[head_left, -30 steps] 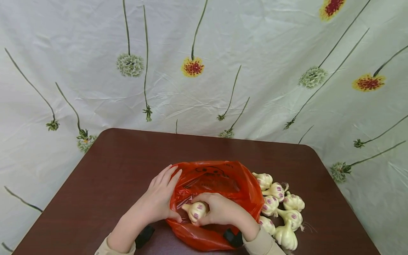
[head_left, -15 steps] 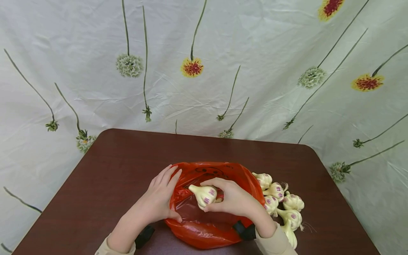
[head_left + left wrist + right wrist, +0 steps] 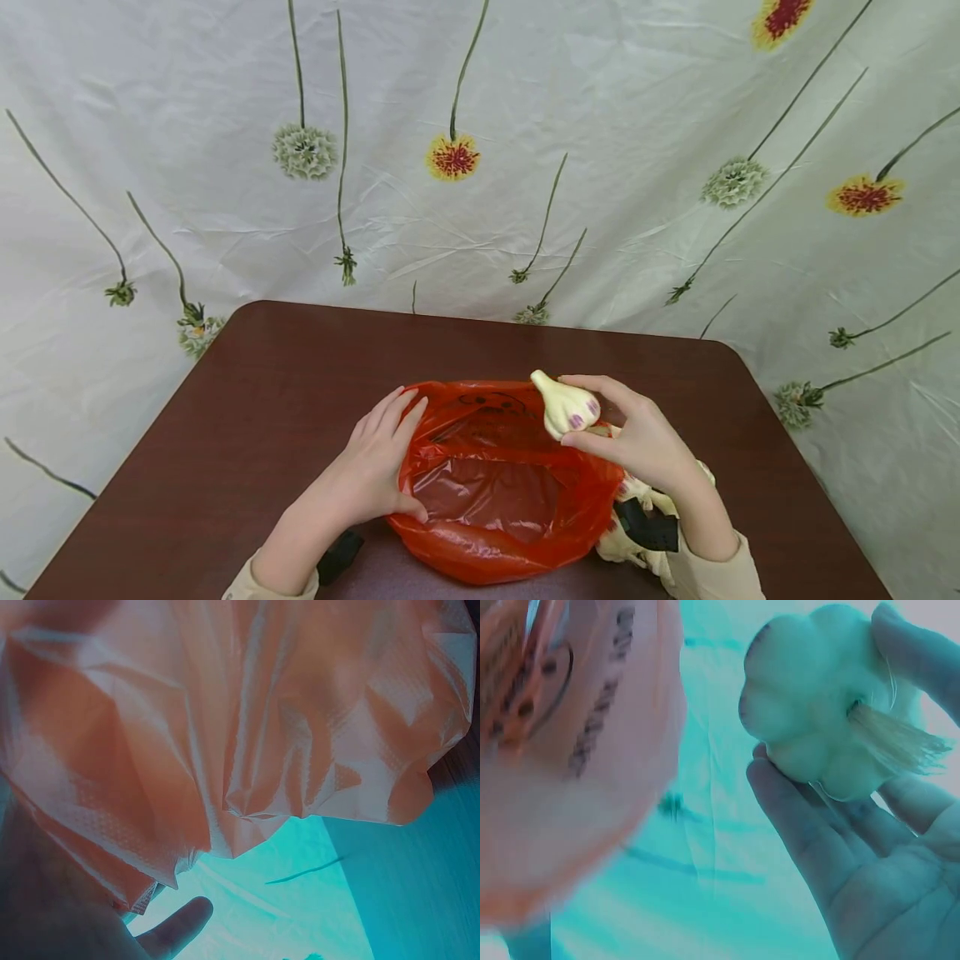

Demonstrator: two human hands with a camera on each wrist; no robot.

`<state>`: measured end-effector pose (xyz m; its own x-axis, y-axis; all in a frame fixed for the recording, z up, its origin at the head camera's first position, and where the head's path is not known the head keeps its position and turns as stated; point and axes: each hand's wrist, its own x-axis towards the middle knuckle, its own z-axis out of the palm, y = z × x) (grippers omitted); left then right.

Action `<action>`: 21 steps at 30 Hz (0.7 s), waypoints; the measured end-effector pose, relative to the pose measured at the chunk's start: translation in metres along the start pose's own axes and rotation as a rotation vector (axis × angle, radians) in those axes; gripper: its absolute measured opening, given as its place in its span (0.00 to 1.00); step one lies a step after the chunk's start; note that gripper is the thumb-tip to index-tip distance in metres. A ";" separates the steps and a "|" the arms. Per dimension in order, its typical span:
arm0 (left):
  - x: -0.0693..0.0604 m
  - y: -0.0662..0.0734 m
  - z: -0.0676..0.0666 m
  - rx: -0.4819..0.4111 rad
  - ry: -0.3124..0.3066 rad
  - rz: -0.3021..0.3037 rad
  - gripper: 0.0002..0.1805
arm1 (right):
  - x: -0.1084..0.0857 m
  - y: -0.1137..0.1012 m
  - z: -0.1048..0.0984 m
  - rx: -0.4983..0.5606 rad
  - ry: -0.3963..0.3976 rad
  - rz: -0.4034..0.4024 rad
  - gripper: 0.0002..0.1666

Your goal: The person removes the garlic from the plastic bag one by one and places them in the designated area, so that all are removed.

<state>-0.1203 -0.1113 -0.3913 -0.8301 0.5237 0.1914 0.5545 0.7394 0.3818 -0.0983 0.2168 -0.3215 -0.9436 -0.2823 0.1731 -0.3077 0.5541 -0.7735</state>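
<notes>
A garlic bulb (image 3: 567, 407) is pinched between the thumb and fingers of my right hand (image 3: 637, 429), above the right rim of a red plastic bag (image 3: 480, 554). In the right wrist view the bulb (image 3: 810, 697) shows its root tuft, beside the bag's blurred wall (image 3: 592, 802). My left hand (image 3: 375, 462) holds the bag's left rim, thumb at the near side and fingers spread along the far side. The bag's mouth gapes, with no bulb visible inside. Crumpled plastic (image 3: 262, 735) fills most of the left wrist view, above my thumb (image 3: 184, 926).
Several more garlic bulbs (image 3: 618, 543) lie right of the bag, partly hidden under my right wrist and its black strap (image 3: 647, 527). All stand on a dark brown table (image 3: 322, 358). A white flower-print cloth (image 3: 480, 233) hangs behind it.
My right hand has lifted the garlic bulb out of the bag, moving up and right past the rim. The left hand stays where it was on the bag.
</notes>
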 end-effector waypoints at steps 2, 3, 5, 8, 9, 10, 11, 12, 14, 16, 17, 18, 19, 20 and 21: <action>0.000 0.000 0.000 -0.001 0.001 0.000 0.70 | -0.004 0.004 -0.011 -0.004 0.047 0.000 0.36; 0.000 0.000 0.000 -0.002 0.002 0.001 0.70 | -0.007 0.007 -0.016 -0.007 0.068 0.001 0.36; 0.000 0.000 0.000 -0.002 0.003 0.002 0.70 | -0.012 0.012 -0.026 -0.010 0.102 0.014 0.35; 0.000 0.000 0.000 0.000 0.002 0.002 0.70 | -0.019 0.020 -0.039 -0.043 0.142 0.056 0.35; 0.000 0.000 0.000 0.001 0.000 0.002 0.70 | -0.021 0.023 -0.042 -0.054 0.154 0.075 0.35; 0.000 0.000 0.000 0.002 0.000 0.003 0.70 | -0.023 0.026 -0.045 -0.065 0.163 0.099 0.35; 0.000 0.000 0.000 0.002 -0.001 0.003 0.70 | -0.025 0.028 -0.048 -0.077 0.171 0.127 0.35; 0.000 0.000 0.000 0.002 -0.002 0.004 0.70 | -0.027 0.032 -0.050 -0.079 0.176 0.149 0.36; 0.000 0.000 0.000 0.001 -0.002 0.004 0.70 | -0.030 0.039 -0.054 -0.084 0.187 0.192 0.37; 0.000 0.000 0.000 -0.001 -0.002 0.005 0.70 | -0.032 0.048 -0.058 -0.094 0.199 0.231 0.38; 0.000 0.000 0.000 -0.002 -0.002 0.005 0.70 | -0.033 0.053 -0.060 -0.097 0.205 0.251 0.39; 0.000 0.000 0.000 -0.002 -0.002 0.004 0.70 | -0.033 0.057 -0.062 -0.099 0.212 0.269 0.40; 0.000 0.000 0.000 -0.001 -0.001 0.003 0.70 | -0.034 0.062 -0.064 -0.102 0.219 0.289 0.40; 0.000 0.000 0.000 -0.002 -0.002 0.002 0.71 | -0.035 0.066 -0.066 -0.104 0.228 0.308 0.40; -0.001 0.000 0.000 -0.003 -0.002 0.001 0.71 | -0.035 0.070 -0.068 -0.108 0.237 0.326 0.41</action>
<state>-0.1199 -0.1117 -0.3913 -0.8295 0.5253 0.1897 0.5551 0.7376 0.3844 -0.0949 0.3189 -0.3402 -0.9919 0.1023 0.0747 0.0127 0.6671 -0.7449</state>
